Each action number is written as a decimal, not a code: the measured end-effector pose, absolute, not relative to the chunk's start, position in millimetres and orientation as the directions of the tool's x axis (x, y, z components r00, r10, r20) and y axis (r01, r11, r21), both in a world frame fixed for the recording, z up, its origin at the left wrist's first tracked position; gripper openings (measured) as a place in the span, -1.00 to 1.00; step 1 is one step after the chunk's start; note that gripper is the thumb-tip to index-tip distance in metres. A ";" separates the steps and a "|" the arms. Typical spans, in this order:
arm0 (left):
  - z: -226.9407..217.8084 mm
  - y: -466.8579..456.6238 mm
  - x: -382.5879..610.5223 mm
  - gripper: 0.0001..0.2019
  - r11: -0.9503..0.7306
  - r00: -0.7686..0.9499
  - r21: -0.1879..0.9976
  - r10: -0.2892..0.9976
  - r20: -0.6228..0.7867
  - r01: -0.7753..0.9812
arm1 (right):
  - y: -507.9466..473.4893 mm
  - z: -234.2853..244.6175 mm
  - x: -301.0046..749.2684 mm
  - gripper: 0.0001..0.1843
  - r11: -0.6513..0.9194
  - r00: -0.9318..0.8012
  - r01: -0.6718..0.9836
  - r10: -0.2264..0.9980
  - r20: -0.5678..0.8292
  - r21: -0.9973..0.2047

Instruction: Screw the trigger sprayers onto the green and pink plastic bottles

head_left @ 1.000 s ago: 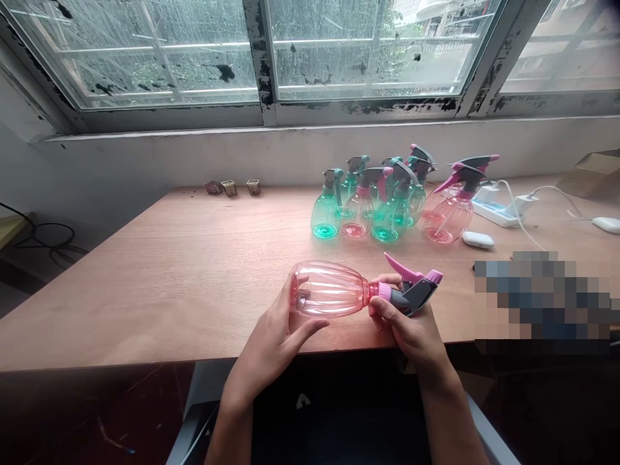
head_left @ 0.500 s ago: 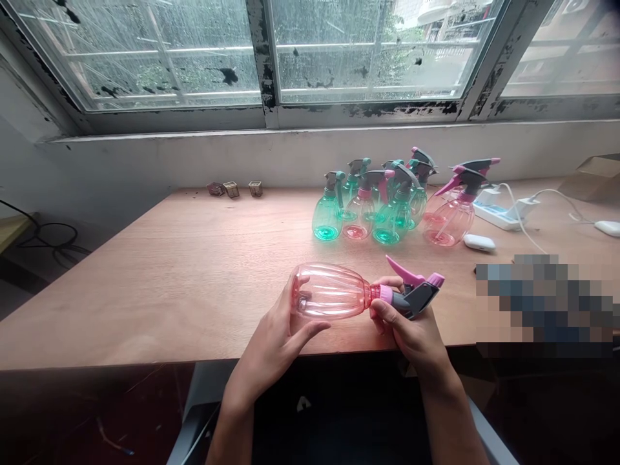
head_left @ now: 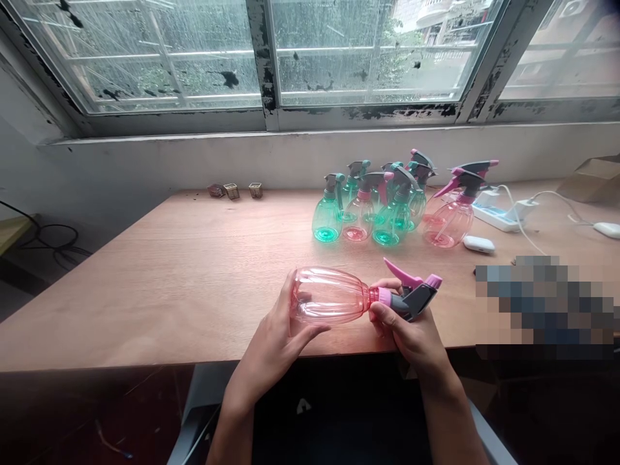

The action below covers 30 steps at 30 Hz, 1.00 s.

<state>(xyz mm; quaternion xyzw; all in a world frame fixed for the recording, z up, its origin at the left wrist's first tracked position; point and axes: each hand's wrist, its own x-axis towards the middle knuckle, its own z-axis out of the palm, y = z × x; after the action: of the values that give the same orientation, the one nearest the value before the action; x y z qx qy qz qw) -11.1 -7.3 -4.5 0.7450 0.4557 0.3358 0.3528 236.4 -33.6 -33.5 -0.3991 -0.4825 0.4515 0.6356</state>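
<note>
A clear pink spray bottle [head_left: 330, 295] lies sideways in the air between my hands, over the table's front edge. Its grey and pink trigger head [head_left: 416, 294] points right, with the pink lever upward. My left hand [head_left: 277, 329] cups the base end, thumb below the bottle and the other fingers behind it, partly seen through the plastic. At the neck, my right hand [head_left: 411, 332] pinches the pink collar [head_left: 384, 296] between thumb and fingers. The bottle looks empty.
Behind stand several green spray bottles [head_left: 327, 216] and pink spray bottles [head_left: 448, 219]. A power strip [head_left: 501, 216] with cables, a white case [head_left: 479, 244] and a cardboard box [head_left: 593, 181] are at the right. Small metallic blocks [head_left: 231, 190] sit along the wall.
Both hands keep their hold and the bottle stays almost in place. The trigger head has shifted very slightly left; the whole view has moved a little.
</note>
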 end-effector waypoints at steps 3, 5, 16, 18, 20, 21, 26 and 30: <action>-4.3 -7.3 -10.8 -0.07 -0.333 0.362 0.836 0.915 0.176 0.435 | -34.1 -32.9 236.2 -0.72 0.270 0.118 -0.189 0.961 0.251 -0.944; -3.3 -7.2 -10.5 -0.10 -0.335 0.368 0.840 0.913 0.177 0.428 | -34.3 -32.0 236.2 -0.72 0.265 0.116 -0.196 0.962 0.246 -0.944; 2.0 -9.2 -11.6 -0.28 -0.341 0.387 0.833 0.906 0.169 0.435 | -34.9 -31.6 235.6 -0.67 0.234 0.139 -0.224 0.968 0.207 -0.946; 2.1 -9.2 -12.0 -0.29 -0.341 0.392 0.836 0.905 0.167 0.429 | -34.7 -31.9 235.5 -0.66 0.228 0.140 -0.229 0.970 0.200 -0.946; 2.0 -9.0 -12.2 -0.27 -0.333 0.392 0.840 0.906 0.159 0.427 | -34.2 -31.8 235.3 -0.66 0.223 0.141 -0.237 0.971 0.193 -0.946; 2.0 -8.9 -12.2 -0.26 -0.331 0.393 0.842 0.906 0.157 0.426 | -33.9 -31.6 235.1 -0.66 0.221 0.142 -0.239 0.971 0.191 -0.946; 1.7 -8.9 -11.9 -0.22 -0.330 0.394 0.841 0.906 0.154 0.430 | -33.1 -30.4 235.3 -0.67 0.234 0.140 -0.213 0.968 0.207 -0.949; 1.3 -9.0 -12.4 -0.08 -0.321 0.389 0.834 0.910 0.141 0.449 | -33.7 -29.4 235.8 -0.65 0.239 0.140 -0.195 0.967 0.214 -0.951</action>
<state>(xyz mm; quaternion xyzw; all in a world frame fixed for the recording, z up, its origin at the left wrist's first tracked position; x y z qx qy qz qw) -12.4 -9.0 1.3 0.7489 0.4537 0.3156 0.3656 235.8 -33.7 -29.4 -0.4118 -0.4684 0.4592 0.6326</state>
